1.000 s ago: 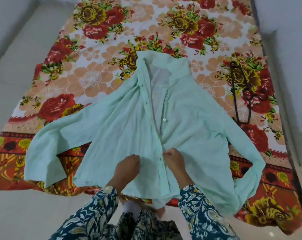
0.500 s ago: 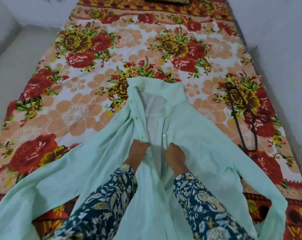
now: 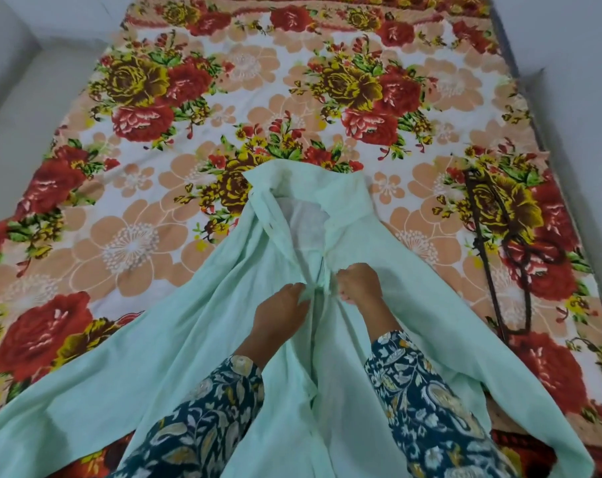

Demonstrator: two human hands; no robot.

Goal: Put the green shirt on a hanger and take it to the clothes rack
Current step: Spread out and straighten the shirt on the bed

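Note:
The pale green shirt (image 3: 203,343) lies spread front-up on the flowered bed sheet (image 3: 147,208), collar pointing away from me and sleeves fanned to both sides. My left hand (image 3: 278,313) pinches the left front edge near the chest. My right hand (image 3: 359,282) grips the right front edge beside it, and the two edges meet between my fingers. A dark thin hanger (image 3: 510,257) lies flat on the sheet to the right of the shirt, untouched.
The bed fills most of the view. A pale wall runs along its right side (image 3: 575,98), and a pale floor or ledge lies to the left (image 3: 20,108). My patterned dark-blue sleeves cover the shirt's lower front.
My hands have moved up the shirt's front opening from the hem to the chest. The view has shifted forward over the bed, and the front edges are now pulled together.

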